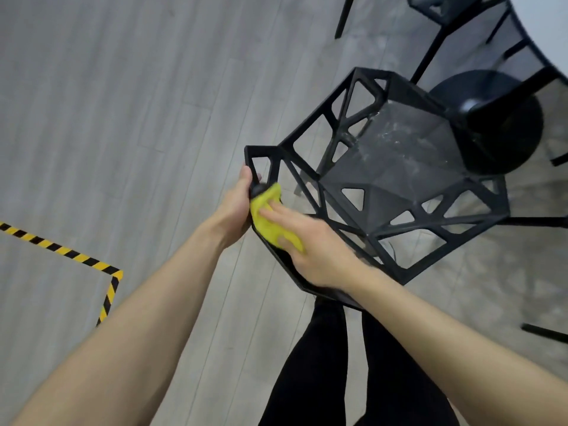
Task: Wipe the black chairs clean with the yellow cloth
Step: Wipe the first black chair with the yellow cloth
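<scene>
- Nearest the camera, two bare forearms reach forward from the bottom edge, and the person's legs (353,364) in black trousers stand between them on the grey plank floor (107,103).
- At the near left, a strip of yellow-and-black hazard tape (76,256) runs across the floor and turns a corner toward the camera.
- No brand, label or writing can be read on anything in view.
- The right hand (316,250) lies flat on the yellow cloth (270,222), fingers stretched out and close together, pressing it onto the top rim of the backrest of the black chair (399,167); the hand is a little blurred.
- The cloth sits under the right palm and fingers, bunched; its far end sticks out past the fingertips and its near edge shows beside the thumb.
- The left hand (236,207) is just left of the cloth, touching it, with its fingers curled around the left corner of the same backrest rim; the thumb lies along the outer edge of the frame.
- The chair has an open frame of triangular cut-outs in its back and sides; its seat, farther off, carries pale dusty smears.
- Beyond the seat, at the far right, a round black pedestal base (488,121) stands on the floor beneath the curved edge of a white tabletop (541,26).
- Farthest off, at the top right, part of a second black chair (442,10) shows beside that table, with thin black legs reaching down to the floor.
</scene>
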